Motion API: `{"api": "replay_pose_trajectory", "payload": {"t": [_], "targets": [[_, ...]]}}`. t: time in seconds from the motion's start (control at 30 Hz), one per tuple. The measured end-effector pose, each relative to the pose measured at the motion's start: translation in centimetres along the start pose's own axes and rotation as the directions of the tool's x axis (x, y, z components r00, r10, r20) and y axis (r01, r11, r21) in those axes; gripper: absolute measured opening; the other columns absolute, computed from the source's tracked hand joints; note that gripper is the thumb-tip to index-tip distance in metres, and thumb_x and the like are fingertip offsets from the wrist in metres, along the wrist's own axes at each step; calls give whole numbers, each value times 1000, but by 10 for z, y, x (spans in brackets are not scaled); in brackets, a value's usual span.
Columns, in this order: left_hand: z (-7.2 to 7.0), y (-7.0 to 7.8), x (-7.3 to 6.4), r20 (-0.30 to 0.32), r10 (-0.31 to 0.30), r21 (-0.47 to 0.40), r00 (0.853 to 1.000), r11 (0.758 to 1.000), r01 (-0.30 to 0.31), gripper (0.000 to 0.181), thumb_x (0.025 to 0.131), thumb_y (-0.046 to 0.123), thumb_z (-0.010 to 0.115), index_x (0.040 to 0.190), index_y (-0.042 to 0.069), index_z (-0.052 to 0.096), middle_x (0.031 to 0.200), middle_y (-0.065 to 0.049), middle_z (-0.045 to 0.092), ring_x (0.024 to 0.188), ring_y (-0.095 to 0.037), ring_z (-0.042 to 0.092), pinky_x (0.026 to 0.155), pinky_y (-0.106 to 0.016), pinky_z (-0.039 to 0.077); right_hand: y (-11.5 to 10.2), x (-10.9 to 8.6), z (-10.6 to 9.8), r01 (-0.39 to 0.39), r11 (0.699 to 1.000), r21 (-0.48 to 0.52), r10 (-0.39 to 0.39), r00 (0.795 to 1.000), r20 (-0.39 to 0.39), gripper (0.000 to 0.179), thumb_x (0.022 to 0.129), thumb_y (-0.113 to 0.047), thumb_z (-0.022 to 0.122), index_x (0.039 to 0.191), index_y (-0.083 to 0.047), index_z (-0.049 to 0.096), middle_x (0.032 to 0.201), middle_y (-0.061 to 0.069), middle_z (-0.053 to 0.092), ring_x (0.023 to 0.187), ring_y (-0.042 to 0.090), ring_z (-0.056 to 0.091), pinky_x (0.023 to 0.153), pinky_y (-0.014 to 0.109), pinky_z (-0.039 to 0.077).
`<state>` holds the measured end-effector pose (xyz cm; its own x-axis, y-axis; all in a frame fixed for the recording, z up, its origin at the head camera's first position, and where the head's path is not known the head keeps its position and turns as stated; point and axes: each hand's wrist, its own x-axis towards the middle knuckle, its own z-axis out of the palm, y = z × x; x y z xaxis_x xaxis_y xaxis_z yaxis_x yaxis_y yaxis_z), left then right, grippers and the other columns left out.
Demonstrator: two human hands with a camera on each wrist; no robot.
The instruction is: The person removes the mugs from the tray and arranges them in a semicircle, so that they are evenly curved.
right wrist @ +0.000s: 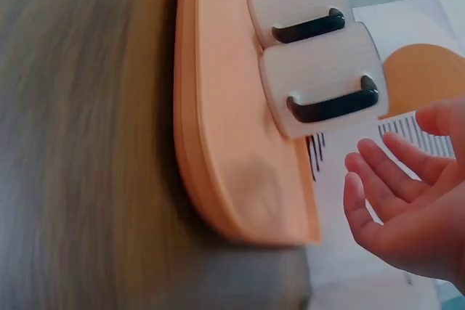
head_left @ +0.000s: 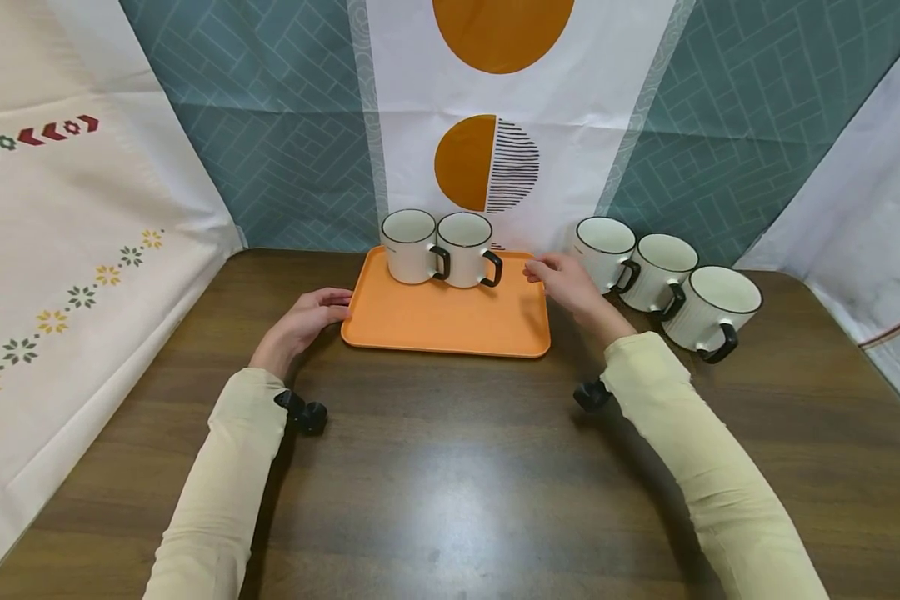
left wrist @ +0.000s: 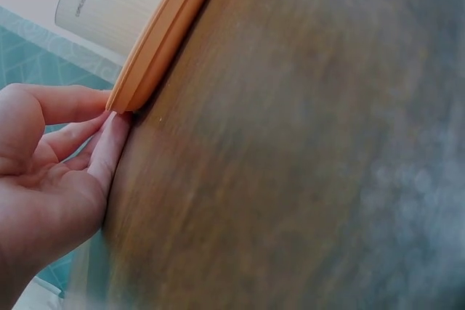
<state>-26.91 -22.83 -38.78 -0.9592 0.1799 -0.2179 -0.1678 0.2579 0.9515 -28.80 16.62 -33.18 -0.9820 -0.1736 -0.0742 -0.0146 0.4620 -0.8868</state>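
Note:
An orange tray (head_left: 450,321) lies on the table with two white, black-rimmed mugs at its back left, a left mug (head_left: 407,250) and a right mug (head_left: 463,254) side by side. Both black handles point right. My left hand (head_left: 305,323) pinches the tray's left edge, thumb and fingers on either side of the rim (left wrist: 156,49) in the left wrist view. Over the tray's right end hovers my right hand (head_left: 566,283); its fingers (right wrist: 385,179) are loosely bent and hold nothing in the right wrist view.
Three more white mugs stand right of the tray in a slanting row: a back mug (head_left: 598,248), a middle mug (head_left: 654,265) and a front mug (head_left: 708,304). Behind the wooden table (head_left: 420,467) hangs a patterned cloth (head_left: 285,125).

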Motion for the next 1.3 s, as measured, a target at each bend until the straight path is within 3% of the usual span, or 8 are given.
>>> {"api": "replay_pose_trajectory", "payload": {"t": [0.17,0.33,0.43,0.53,0.77,0.93,1.07,1.3], "targets": [[-1,-1,0,-4,10,5,1000,1000,-10,52,96,0,51,142,-11,32,142,-27,37,123,-31,41,110,-41,30,-6,15,20,-20,990,141,22,1000,-15,40,103,-23,45,127,7,54,131,23,54,122,32,48,100,46,42],[2,-2,2,4,4,-7,1000,1000,-4,51,96,0,52,141,-12,33,141,-26,38,119,-27,44,107,-37,34,-7,26,38,9,955,297,-5,1000,-16,37,102,-21,48,124,7,54,123,20,58,115,28,53,97,46,44],[4,-1,3,15,-2,-13,1000,1000,2,50,96,0,52,141,-11,33,140,-26,38,118,-27,45,107,-37,35,-7,31,45,-10,928,371,19,1000,-21,33,102,-22,48,117,6,57,108,17,64,100,23,60,81,36,48],[5,1,5,16,-7,-17,1000,1000,7,50,96,1,52,141,-10,34,141,-25,39,120,-28,44,108,-39,34,-6,36,50,-41,904,426,55,998,-21,29,103,-24,47,106,2,60,92,10,66,86,20,63,63,28,42],[4,4,4,24,-9,-22,1000,1000,9,51,96,0,52,143,-10,32,143,-25,37,123,-31,42,109,-40,32,-6,45,57,-67,882,466,59,998,31,38,102,-21,34,78,-2,57,69,3,61,67,17,58,72,34,46],[4,3,3,18,-15,-29,1000,999,15,51,96,0,52,143,-10,32,142,-26,37,124,-32,41,110,-41,30,-3,45,59,-34,907,420,10,998,59,35,97,-19,39,67,-4,45,55,2,43,50,15,40,56,29,42],[3,1,3,10,-12,-28,1000,1000,13,51,96,-1,52,142,-11,33,141,-26,38,122,-31,43,109,-39,32,-2,41,61,-75,932,355,35,992,118,35,94,-20,49,63,-8,39,52,-1,32,46,13,32,47,24,39],[-3,-5,2,-18,0,-12,1000,1000,0,49,95,-1,52,140,-11,36,139,-26,41,118,-28,46,105,-35,37,-3,39,66,-92,902,421,8,980,197,41,91,-8,49,54,-14,32,48,-4,28,40,8,24,39,21,19]]}}
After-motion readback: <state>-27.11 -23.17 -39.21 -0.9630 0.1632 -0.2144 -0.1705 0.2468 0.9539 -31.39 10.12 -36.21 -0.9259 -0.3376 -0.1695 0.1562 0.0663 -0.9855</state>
